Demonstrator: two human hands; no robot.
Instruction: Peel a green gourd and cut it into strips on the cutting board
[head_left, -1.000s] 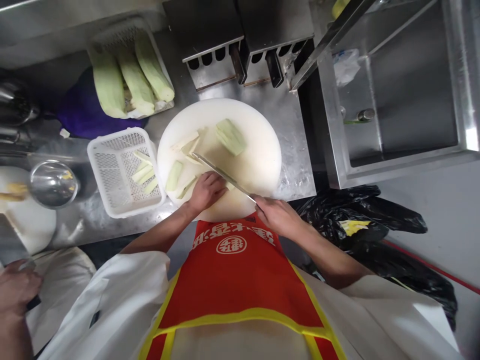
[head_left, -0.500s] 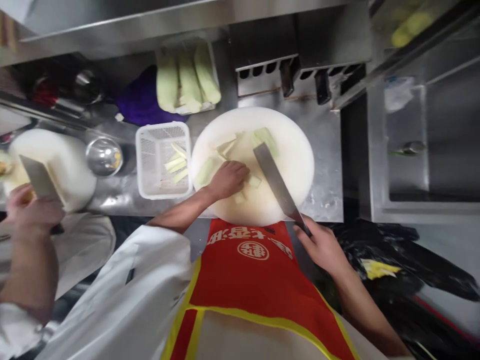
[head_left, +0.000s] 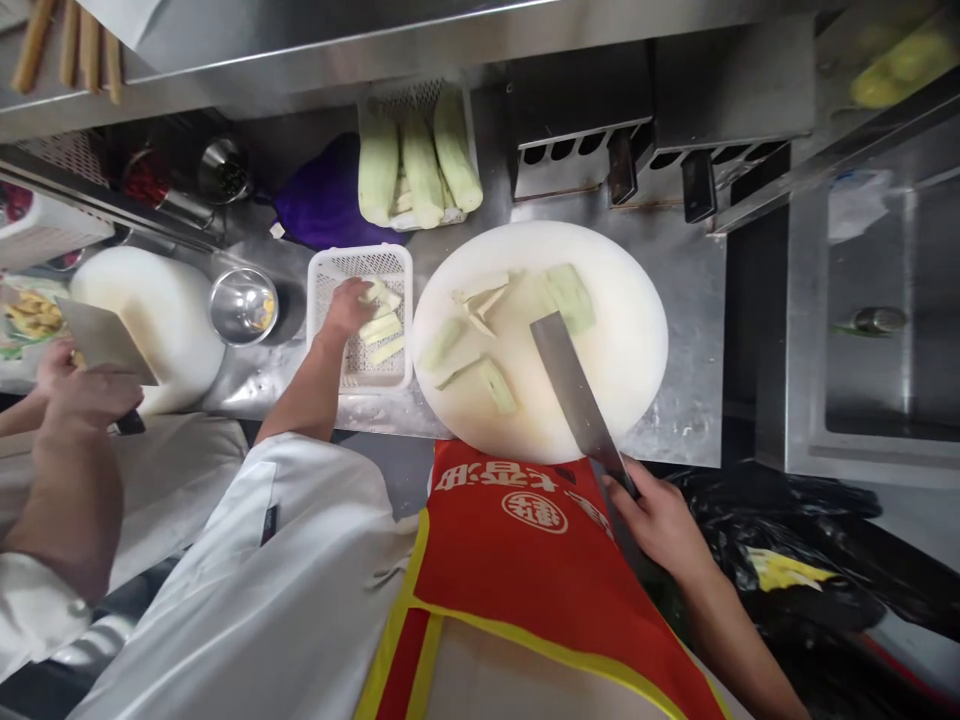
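Right hand (head_left: pixel 660 515) clasps a cleaver (head_left: pixel 571 388) by its handle, likely for control; left hand (head_left: pixel 349 306) half-curls inside the basket (head_left: pixel 360 262), hold unclear.

The cutting board (head_left: pixel 622 370) sits near the centre of the frame; cut pieces (head_left: pixel 496 385) lie on its left half, a larger chunk (head_left: pixel 570 295) towards its top; from the lower right, the cleaver (head_left: pixel 570 380) in my right hand (head_left: pixel 664 520) reaches over it; just left stands a basket (head_left: pixel 313 320) with strips (head_left: pixel 381 328) in it, my left hand (head_left: pixel 349 307) at them, touching or just above, I cannot quite tell; above the basket and slightly right, a crate (head_left: pixel 409 93) holds whole vegetables (head_left: pixel 421 175); left of the basket stands a bowl (head_left: pixel 238 300); a sink (head_left: pixel 885 455) lies at far right.
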